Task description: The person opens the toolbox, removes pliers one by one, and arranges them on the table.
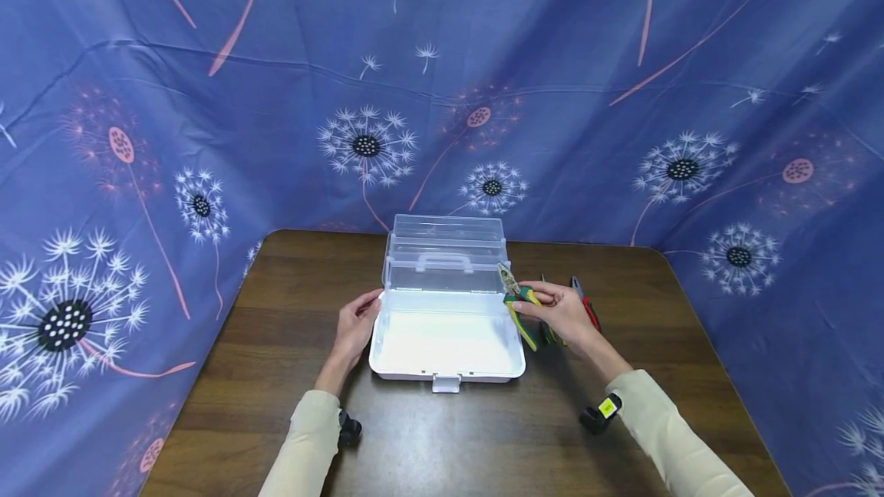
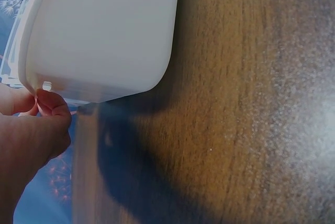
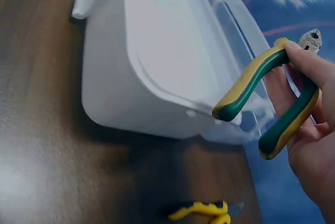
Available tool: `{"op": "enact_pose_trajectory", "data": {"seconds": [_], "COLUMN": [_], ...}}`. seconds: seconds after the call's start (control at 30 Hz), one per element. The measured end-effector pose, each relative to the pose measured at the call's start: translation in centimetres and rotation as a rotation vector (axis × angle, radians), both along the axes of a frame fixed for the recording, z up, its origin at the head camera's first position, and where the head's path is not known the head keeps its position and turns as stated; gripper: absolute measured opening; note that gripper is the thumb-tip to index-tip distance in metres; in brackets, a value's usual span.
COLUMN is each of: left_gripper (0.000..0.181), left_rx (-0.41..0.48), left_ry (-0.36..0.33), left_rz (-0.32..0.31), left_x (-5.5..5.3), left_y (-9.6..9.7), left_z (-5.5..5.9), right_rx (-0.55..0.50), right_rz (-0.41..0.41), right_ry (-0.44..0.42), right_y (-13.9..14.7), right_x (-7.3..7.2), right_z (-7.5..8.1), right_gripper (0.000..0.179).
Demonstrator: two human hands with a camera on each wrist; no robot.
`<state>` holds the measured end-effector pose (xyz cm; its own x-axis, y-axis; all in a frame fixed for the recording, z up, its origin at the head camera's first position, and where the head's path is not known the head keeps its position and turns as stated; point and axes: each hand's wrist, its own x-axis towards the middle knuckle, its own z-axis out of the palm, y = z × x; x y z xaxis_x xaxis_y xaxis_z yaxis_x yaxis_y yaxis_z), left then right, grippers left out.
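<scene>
In my right hand (image 1: 561,311) I grip a pair of combination pliers (image 3: 256,80) with green and yellow handles, held above the table beside the box's right side. Their metal jaws point up and away, and the handles are spread. A white plastic toolbox (image 1: 447,376) stands with its clear lid (image 1: 445,251) tipped back, and nothing shows inside it. My left hand (image 1: 355,324) is at the box's left rear edge; in the left wrist view its thumb and fingertips pinch the rim near the hinge.
Behind my right hand lie red-handled pliers (image 1: 591,313) and a yellow-and-black-handled tool (image 3: 201,211), partly hidden in the head view. The box's front latch (image 1: 446,383) hangs down. A blue dandelion-print cloth (image 1: 573,167) surrounds the wooden table (image 1: 442,451) at the back and sides.
</scene>
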<state>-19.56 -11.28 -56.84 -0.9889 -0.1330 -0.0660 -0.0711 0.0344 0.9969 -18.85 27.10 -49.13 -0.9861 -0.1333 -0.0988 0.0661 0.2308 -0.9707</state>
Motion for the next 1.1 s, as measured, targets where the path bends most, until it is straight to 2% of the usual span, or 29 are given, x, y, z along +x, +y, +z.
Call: {"op": "enact_pose_trajectory", "data": {"seconds": [0.2, 0.43, 0.73, 0.9, 0.93, 1.1], "left_gripper": [0.031, 0.030, 0.030, 0.031, 0.031, 0.031], "left_rx": [-0.019, -0.005, 0.001, -0.018, -0.016, -0.004], "left_ry": [-0.023, -0.014, -0.005, -0.002, 0.002, 0.009], "left_rz": [0.003, 0.014, 0.009, 0.007, 0.002, -0.002], "left_x": [0.2, 0.3, 0.3, 0.2, 0.3, 0.3], "left_y": [-0.1, -0.3, -0.1, 0.0, 0.0, 0.2], "left_z": [0.1, -0.2, -0.3, -0.2, 0.3, 0.4], "right_rx": [-0.140, -0.326, -0.374, -0.385, -0.394, -0.439], "right_rz": [-0.103, -0.191, -0.276, -0.316, -0.324, -0.358], "right_ry": [-0.061, -0.110, -0.140, -0.139, -0.141, -0.151], "right_y": [3.1, 6.5, 10.5, 12.5, 12.9, 14.8], "right_x": [-0.5, -1.0, -1.2, -1.7, -1.7, -1.6], "right_z": [-0.1, -1.0, -2.3, -3.1, -3.3, -4.2], "right_gripper": [0.066, 0.051, 0.031, 0.029, 0.029, 0.028]}}
